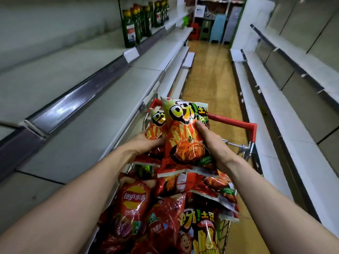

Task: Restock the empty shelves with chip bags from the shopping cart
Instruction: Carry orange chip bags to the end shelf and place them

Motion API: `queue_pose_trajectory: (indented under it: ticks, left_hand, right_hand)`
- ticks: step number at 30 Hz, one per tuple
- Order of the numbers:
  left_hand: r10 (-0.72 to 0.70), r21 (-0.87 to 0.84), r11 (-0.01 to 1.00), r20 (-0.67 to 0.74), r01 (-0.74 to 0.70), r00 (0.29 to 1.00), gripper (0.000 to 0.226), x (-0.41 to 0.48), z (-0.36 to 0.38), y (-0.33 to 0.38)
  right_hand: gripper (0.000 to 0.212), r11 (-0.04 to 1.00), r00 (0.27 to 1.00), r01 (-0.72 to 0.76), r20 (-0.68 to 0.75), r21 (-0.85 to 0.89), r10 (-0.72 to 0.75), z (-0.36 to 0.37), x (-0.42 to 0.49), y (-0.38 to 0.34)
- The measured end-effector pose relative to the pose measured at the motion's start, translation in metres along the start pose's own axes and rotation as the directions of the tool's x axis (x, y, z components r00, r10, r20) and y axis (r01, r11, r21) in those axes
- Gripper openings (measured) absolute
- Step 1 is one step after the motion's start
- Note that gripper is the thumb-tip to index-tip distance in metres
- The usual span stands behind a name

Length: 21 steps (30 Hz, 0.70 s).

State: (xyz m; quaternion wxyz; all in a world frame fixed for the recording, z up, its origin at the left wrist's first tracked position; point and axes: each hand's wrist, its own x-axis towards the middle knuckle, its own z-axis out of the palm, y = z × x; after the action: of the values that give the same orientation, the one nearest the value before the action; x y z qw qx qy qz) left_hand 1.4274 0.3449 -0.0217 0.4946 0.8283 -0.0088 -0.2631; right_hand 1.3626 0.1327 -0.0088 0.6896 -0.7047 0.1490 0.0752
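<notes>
Above the shopping cart [238, 123] I hold up two orange-and-green chip bags. My right hand [211, 142] grips the front chip bag [183, 136] by its right edge, thumb across its face. My left hand [146, 142] cups the second chip bag [156, 125] from beneath, just behind and left of the first. Below them the cart is heaped with several red chip bags, among them a red Lay's bag [134, 198] and a yellow-fries bag [201, 233]. The bare grey shelf [91, 114] runs along my left, level with the bags.
Green bottles [139, 22] stand on the upper left shelf further down. A shelf rail with a white price tag [131, 54] juts over the lower shelf. Bare shelves [275, 99] line the right. The yellow-floored aisle [211, 70] ends at stacked stools [205, 30].
</notes>
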Motion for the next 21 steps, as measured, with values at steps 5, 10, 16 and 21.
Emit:
queue_pose_trajectory:
  ticks: [5, 10, 16, 21]
  left_hand:
    - [0.229, -0.035, 0.973, 0.05, -0.227, 0.972, 0.084, -0.026, 0.022, 0.032]
    - [0.35, -0.05, 0.937, 0.172, -0.346, 0.921, 0.059, -0.061, 0.047, 0.066]
    - [0.507, -0.068, 0.859, 0.251, -0.507, 0.825, 0.05, -0.111, 0.088, 0.115]
    - [0.626, -0.098, 0.759, 0.381, -0.643, 0.681, 0.05, -0.17, 0.141, 0.164]
  right_hand:
    - [0.088, 0.994, 0.988, 0.103, -0.121, 0.019, -0.1, -0.022, -0.044, -0.029]
    - [0.081, 0.983, 0.957, 0.186, -0.225, -0.003, -0.182, -0.039, -0.111, -0.046]
    - [0.054, 0.96, 0.85, 0.277, -0.458, -0.03, -0.26, -0.065, -0.212, -0.065]
    - [0.04, 0.944, 0.73, 0.319, -0.615, -0.079, -0.298, -0.096, -0.307, -0.078]
